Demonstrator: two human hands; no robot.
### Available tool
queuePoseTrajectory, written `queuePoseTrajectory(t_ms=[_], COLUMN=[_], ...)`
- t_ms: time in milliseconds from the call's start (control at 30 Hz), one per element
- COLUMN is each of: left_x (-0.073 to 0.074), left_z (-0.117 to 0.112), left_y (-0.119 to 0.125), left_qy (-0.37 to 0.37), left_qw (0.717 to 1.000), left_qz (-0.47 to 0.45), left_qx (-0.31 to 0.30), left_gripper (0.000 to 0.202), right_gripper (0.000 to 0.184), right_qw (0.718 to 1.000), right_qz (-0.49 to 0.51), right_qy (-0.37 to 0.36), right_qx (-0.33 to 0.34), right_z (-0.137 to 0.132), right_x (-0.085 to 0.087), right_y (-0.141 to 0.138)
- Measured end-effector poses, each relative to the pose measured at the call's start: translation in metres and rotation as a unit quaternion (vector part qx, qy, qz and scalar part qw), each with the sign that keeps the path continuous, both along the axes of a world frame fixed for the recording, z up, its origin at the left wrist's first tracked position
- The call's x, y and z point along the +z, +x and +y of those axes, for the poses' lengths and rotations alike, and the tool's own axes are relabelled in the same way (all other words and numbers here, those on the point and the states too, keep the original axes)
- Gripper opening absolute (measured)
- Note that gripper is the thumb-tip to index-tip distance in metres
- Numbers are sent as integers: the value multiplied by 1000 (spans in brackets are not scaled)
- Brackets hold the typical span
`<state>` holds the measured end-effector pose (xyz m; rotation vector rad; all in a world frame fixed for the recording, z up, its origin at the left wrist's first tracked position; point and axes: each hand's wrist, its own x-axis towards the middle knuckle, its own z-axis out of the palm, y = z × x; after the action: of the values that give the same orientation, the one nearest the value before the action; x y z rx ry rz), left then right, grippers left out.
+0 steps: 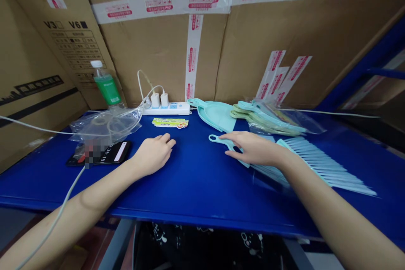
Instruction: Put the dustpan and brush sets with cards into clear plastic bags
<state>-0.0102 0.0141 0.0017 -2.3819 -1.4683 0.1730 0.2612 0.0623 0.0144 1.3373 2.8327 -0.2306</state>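
My left hand (155, 155) rests on the blue table with its fingers loosely curled in, and nothing shows in it. My right hand (251, 147) is over the handle of a light blue hand brush (226, 141), its thumb and fingers apart on either side. The palm hides part of that brush, whose bristles come out under the wrist. A second light blue brush (325, 164) lies to the right, partly behind my forearm. Just beyond my right hand are light blue dustpans (213, 114), stacked together.
Green and blue handled pieces (268, 120) lie in clear plastic at the back right. A power strip (167, 109), a wrapper (170, 123), a bottle (108, 87), a clear bag (98, 124) and a phone (118, 152) are at the back and left. Cardboard (152, 50) walls the rear.
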Motion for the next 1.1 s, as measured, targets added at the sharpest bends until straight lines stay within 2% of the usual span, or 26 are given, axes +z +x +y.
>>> queuePoseTrajectory(t_ms=[267,500,667,767,900,967,1100], left_x=[0,1,-4,-6,-6,-6,-5], left_z=[1,2,7,12,23,31,54], left_y=[-1,-1,7,16,37,53,83], left_qy=[-3,-5,6,19,44,66,99], left_qw=[1000,1000,1000,998,994,992,989], left_qz=[8,9,-1,16,31,18,-20], left_qx=[17,15,-30,-62,-97,-109,-108], left_gripper=[22,22,24,27,34,38,37], right_gripper=[58,41,21,16,13,14,14], right_qw=[999,997,993,994,981,973,967], right_qz=[-35,-43,-64,-49,-4,0,-6], right_qy=[-12,3,32,67,192,231,256], right_qx=[-37,-62,-93,-65,-6,-5,-17], right_z=[-1,-1,-2,-1,3,5,7], right_x=[1,-1,0,-3,-8,-10,-9], right_y=[-2,-7,-11,-8,1,5,8])
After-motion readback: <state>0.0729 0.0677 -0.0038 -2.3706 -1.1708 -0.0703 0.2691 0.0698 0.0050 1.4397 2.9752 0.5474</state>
